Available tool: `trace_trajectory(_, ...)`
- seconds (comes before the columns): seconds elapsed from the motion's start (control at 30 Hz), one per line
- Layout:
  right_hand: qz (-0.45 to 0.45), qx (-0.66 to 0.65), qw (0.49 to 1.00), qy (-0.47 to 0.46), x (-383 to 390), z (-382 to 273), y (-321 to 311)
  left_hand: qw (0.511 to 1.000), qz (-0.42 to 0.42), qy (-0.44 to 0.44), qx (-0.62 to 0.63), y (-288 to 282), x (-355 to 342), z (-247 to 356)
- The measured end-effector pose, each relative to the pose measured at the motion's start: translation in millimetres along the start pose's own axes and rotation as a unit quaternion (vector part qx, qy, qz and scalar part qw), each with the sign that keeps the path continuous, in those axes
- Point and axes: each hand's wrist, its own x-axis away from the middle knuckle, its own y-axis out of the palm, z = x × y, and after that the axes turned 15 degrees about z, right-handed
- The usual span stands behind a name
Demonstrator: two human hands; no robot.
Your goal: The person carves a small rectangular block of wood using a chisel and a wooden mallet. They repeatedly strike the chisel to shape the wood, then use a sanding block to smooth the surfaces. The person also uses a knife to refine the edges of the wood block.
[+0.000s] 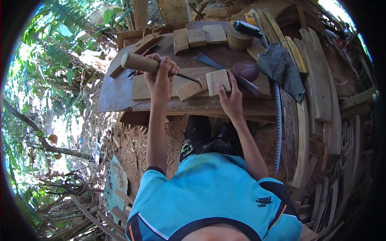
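Note:
My left hand (pixel 161 76) is closed round a tool with a thick, rounded wooden handle (pixel 138 63). The tool's thin dark metal shaft (pixel 188 77) slants right and down, its end by a small wood piece (pixel 203 82). My right hand (pixel 232 96) grips a squarish pale wooden block (pixel 217 82), thumb on the near side. Left of this block, another wooden block (pixel 189 91) lies on a long plank (pixel 152 87). Beyond my right hand, a flat-bladed metal tool (pixel 207 61) lies at a slant beside a dark reddish-brown rounded object (pixel 246 71).
Several wooden blocks (pixel 196 37) line the far side of the worktable (pixel 114 95). A round wood piece (pixel 238 39) stands to their right. Grey cloth (pixel 280 69) drapes over long boards (pixel 321 88) at the right. A measuring tape (pixel 277 136) hangs past the table's near edge.

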Motion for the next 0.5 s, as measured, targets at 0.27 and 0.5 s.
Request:
trace_trajectory(0.27,0.009,0.003,0.993,-0.115,-35.5,-14.1,-1.8,0.99,-0.081,0.034,-0.109,21.7,-10.5,-8.7)
trace_trajectory(0.5,0.007,-0.181,0.924,-0.337,-125.8,-210.0,-18.7,0.969,-0.125,0.076,-0.199,38.6,-10.2,-9.3)
